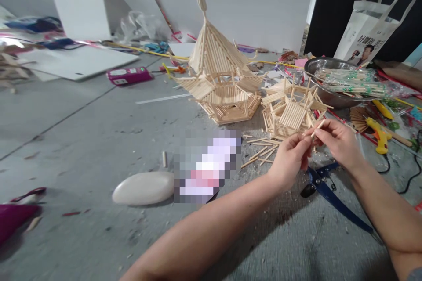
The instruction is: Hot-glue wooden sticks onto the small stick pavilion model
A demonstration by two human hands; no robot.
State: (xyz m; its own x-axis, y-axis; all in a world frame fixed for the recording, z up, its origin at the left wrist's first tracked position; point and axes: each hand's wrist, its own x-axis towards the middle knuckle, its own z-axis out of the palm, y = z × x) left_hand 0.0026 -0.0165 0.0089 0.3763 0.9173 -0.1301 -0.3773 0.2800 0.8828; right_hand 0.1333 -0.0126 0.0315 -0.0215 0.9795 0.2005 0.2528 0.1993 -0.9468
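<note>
A short wooden stick is pinched between the fingers of my right hand. My left hand closes on its lower end, the two hands nearly touching. Just beyond them stands a small, partly built stick pavilion with slanted roof panels. To its left is a taller stick pavilion with a pointed roof and a finial. Several loose cut sticks lie on the floor left of my hands. Blue-handled cutters lie under my wrists, partly hidden.
A metal bowl holds bagged sticks at right, near a yellow glue gun with a black cord. A white bag stands behind. On the floor are a pale oval object, a blurred-out flat device and a purple bottle-like object.
</note>
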